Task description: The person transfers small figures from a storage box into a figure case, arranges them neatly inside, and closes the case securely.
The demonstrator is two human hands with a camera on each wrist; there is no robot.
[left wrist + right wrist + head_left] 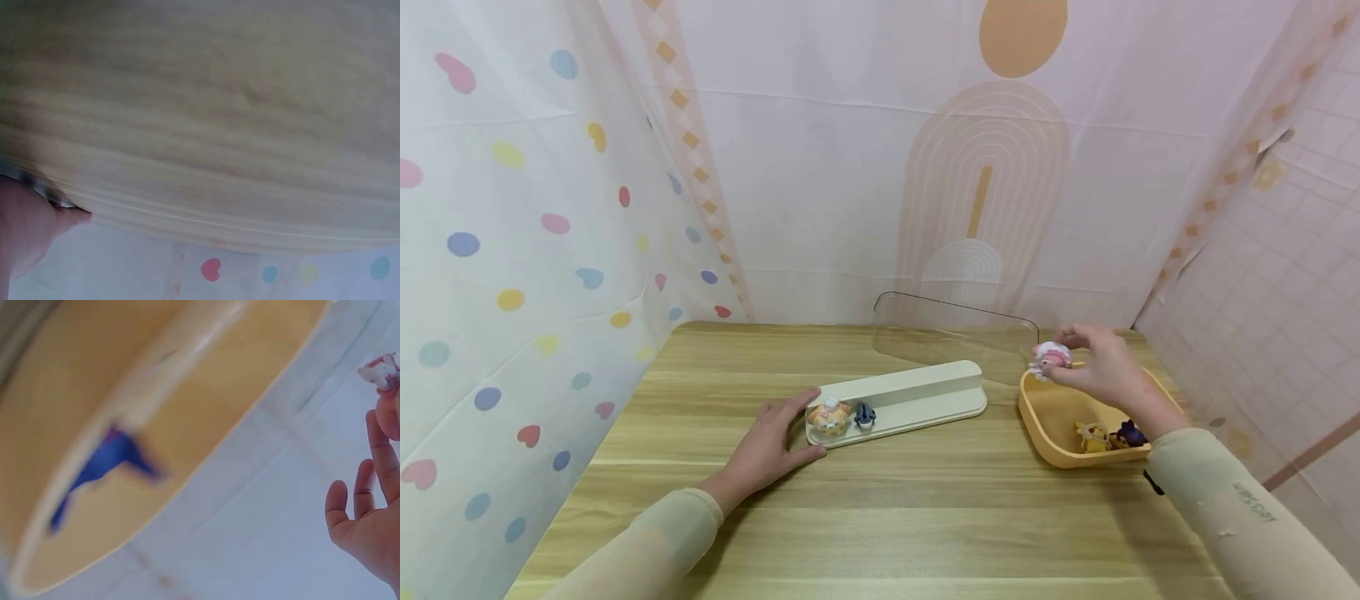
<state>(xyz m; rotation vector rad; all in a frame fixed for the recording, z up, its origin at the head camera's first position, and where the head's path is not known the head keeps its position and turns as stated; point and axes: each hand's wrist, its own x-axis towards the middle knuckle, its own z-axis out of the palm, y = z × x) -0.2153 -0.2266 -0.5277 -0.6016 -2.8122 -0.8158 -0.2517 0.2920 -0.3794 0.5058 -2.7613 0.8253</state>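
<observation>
My right hand [1105, 367] pinches a small pink-and-white figurine [1051, 357] between thumb and fingers, over the far left rim of a yellow bin [1037, 429]. In the right wrist view the figurine [380, 370] shows at the right edge, the other fingers spread below it. My left hand [767, 446] holds the left end of a cream stepped display stand [925, 410], thumb at the front corner and fingers at the back. On the stand's left part sit an orange figurine with a white top [830, 417] and a small dark blue-grey figurine [865, 416].
Inside the bin lie a yellow figurine [1093, 437] and a dark purple-blue figurine [1127, 434]. A clear plastic cover [951, 329] stands behind the display stand. A small black object [1153, 482] lies by the bin on the wooden table [880, 525]. Patterned curtains hang around the table.
</observation>
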